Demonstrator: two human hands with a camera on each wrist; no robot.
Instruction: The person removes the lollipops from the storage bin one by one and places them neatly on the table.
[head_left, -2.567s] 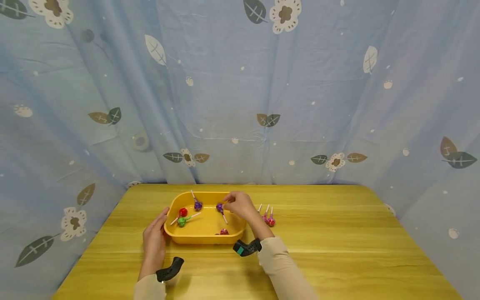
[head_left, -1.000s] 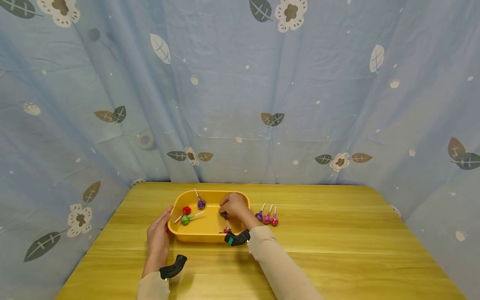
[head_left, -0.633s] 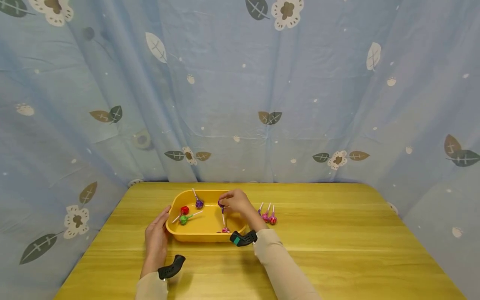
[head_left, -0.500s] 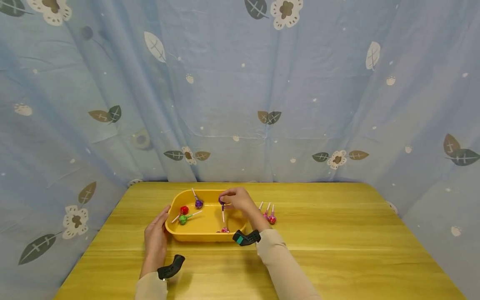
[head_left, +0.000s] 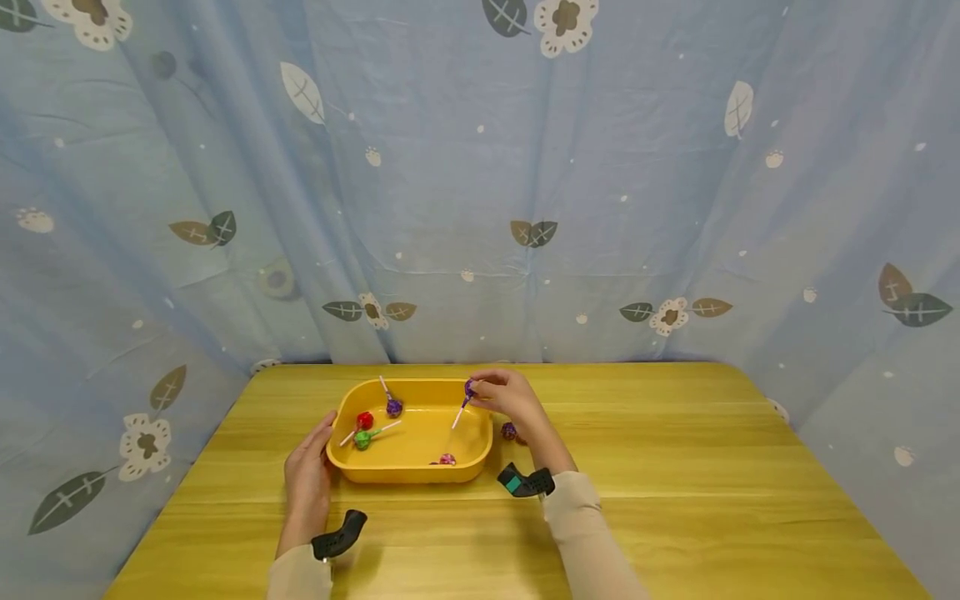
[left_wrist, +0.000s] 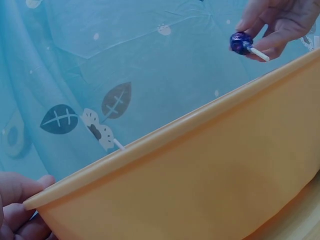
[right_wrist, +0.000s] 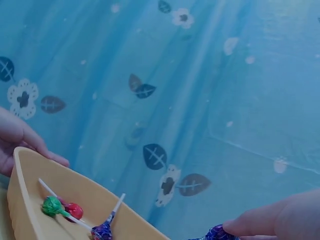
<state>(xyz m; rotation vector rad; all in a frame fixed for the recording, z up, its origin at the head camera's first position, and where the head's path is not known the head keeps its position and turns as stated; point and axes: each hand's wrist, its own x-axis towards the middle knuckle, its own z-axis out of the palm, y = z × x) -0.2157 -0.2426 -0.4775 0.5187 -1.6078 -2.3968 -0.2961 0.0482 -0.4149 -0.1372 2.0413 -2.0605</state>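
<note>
My left hand (head_left: 307,475) holds the left end of a yellow plastic tray (head_left: 405,475); in the left wrist view its fingers (left_wrist: 17,189) lie at the rim and under it. My right hand (head_left: 513,400) pinches a purple-wrapped lollipop (head_left: 469,389) by its head, above the tray's right end, the white stick slanting down to the left. Inside the tray lie a red lollipop (head_left: 365,420), a green lollipop (head_left: 363,440) and another purple lollipop (head_left: 393,407) with its stick against the back wall. A pink lollipop (head_left: 447,459) shows by the front wall, partly hidden.
Right of the tray, a purple lollipop (head_left: 508,431) lies on the wooden table (head_left: 675,483), with others mostly hidden behind my right wrist. A blue patterned curtain (head_left: 420,192) hangs behind the table's back edge.
My right hand has reached into the tray, taken the purple lollipop by its head and lifted it up and to the right. My left hand has stayed at the tray's left end.
</note>
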